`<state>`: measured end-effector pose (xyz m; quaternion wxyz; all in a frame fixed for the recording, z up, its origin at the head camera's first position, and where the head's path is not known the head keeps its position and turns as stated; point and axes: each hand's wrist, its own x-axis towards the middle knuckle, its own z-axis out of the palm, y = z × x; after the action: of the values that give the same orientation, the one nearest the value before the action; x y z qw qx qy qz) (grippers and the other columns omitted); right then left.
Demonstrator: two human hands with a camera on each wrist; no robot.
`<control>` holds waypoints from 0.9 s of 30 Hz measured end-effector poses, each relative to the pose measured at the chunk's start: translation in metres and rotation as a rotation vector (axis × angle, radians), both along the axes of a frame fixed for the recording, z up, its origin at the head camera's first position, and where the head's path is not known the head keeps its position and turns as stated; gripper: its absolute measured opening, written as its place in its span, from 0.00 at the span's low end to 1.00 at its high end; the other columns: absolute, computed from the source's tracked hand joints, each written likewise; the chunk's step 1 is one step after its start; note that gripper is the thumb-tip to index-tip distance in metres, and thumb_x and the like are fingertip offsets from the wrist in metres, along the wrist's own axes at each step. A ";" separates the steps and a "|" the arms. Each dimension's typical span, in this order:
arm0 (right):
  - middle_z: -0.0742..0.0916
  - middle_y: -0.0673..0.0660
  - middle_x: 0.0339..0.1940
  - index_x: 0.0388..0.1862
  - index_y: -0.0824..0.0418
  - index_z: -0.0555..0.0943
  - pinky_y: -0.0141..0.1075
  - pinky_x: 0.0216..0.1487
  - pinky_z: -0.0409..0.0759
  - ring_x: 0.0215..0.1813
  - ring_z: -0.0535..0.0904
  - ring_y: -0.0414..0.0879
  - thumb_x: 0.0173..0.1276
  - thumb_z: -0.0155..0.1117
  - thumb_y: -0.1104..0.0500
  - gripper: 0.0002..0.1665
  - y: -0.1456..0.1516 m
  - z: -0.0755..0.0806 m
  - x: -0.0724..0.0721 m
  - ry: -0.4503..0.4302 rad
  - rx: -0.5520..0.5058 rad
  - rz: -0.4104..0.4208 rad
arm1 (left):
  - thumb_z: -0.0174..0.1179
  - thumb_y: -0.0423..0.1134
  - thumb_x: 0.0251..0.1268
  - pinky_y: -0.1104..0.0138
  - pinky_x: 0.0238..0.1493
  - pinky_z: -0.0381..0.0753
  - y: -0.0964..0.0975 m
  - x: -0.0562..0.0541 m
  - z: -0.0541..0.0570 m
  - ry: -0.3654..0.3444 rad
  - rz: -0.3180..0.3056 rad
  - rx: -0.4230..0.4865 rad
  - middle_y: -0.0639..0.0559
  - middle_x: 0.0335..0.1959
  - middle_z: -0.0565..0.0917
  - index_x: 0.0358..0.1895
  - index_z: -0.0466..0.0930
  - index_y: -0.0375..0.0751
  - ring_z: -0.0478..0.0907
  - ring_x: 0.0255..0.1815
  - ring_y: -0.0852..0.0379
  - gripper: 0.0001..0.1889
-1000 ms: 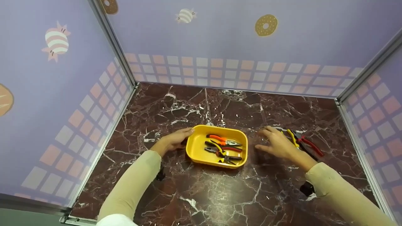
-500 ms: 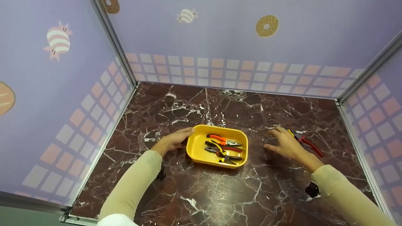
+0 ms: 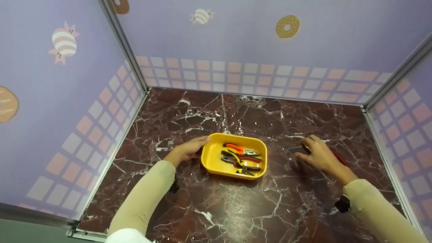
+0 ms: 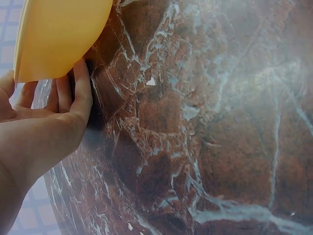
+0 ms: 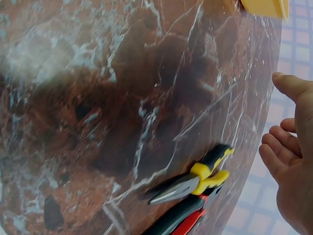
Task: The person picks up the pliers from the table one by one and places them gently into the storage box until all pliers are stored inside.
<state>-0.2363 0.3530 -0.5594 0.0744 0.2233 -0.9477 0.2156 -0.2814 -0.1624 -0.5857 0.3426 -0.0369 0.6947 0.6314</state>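
My left hand (image 3: 186, 151) holds the left end of a yellow plastic box (image 3: 211, 165); in the left wrist view, its thumb is at the rim and its fingers curl under the wall. Inside lie several pliers, among them orange-handled pliers (image 3: 234, 147) and yellow-and-black ones (image 3: 233, 155). My right hand (image 3: 320, 155) hovers over more pliers at the right, fingers loosely bent and holding nothing. Below it, the right wrist view has long-nose pliers (image 5: 195, 181) with yellow-and-black handles beside red-and-black handles (image 5: 178, 220). In the head view, the hand mostly hides them; a red handle (image 3: 339, 158) shows.
The dark red marble-patterned tabletop (image 3: 209, 209) has white veins. Purple printed panels stand at the back (image 3: 236, 40), left (image 3: 33, 84) and right (image 3: 411, 111), joined by metal frame strips.
My right hand has moved right, away from the box and over the pliers lying on the table, covering more of them. The left hand stays at the box.
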 end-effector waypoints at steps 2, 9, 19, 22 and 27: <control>0.83 0.66 0.50 0.57 0.72 0.83 0.61 0.52 0.79 0.47 0.79 0.61 0.64 0.83 0.53 0.31 0.005 0.000 0.000 -0.006 -0.002 -0.010 | 0.47 0.55 0.88 0.49 0.66 0.80 0.000 0.000 0.000 -0.008 -0.001 -0.005 0.46 0.72 0.77 0.83 0.65 0.52 0.79 0.66 0.49 0.28; 0.83 0.68 0.53 0.59 0.72 0.82 0.62 0.53 0.79 0.52 0.81 0.65 0.66 0.81 0.55 0.30 0.019 0.002 0.000 -0.052 -0.032 -0.056 | 0.48 0.55 0.88 0.49 0.67 0.79 0.001 -0.001 0.000 -0.017 0.005 -0.003 0.45 0.74 0.75 0.84 0.63 0.52 0.78 0.67 0.48 0.29; 0.82 0.67 0.48 0.60 0.72 0.81 0.53 0.40 0.76 0.41 0.77 0.58 0.67 0.81 0.52 0.32 0.036 -0.001 -0.001 -0.034 0.008 -0.112 | 0.49 0.55 0.87 0.48 0.68 0.79 0.001 -0.002 0.001 -0.002 -0.006 -0.001 0.44 0.76 0.73 0.84 0.61 0.51 0.76 0.69 0.47 0.30; 0.80 0.65 0.43 0.58 0.72 0.82 0.50 0.37 0.73 0.38 0.74 0.55 0.66 0.81 0.52 0.31 0.040 -0.006 -0.001 -0.030 0.013 -0.122 | 0.48 0.54 0.88 0.48 0.67 0.79 0.001 -0.001 0.002 0.007 -0.011 0.004 0.43 0.76 0.73 0.85 0.60 0.50 0.77 0.68 0.47 0.30; 0.81 0.66 0.41 0.55 0.74 0.82 0.52 0.38 0.72 0.38 0.74 0.58 0.64 0.83 0.52 0.32 0.044 -0.015 0.000 -0.023 0.009 -0.138 | 0.48 0.53 0.88 0.48 0.66 0.80 0.000 0.000 0.003 0.001 -0.006 0.003 0.42 0.77 0.71 0.86 0.58 0.50 0.76 0.69 0.47 0.31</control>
<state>-0.2361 0.3971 -0.5746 0.0771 0.1551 -0.9626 0.2082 -0.2814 -0.1623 -0.5831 0.3441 -0.0338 0.6941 0.6314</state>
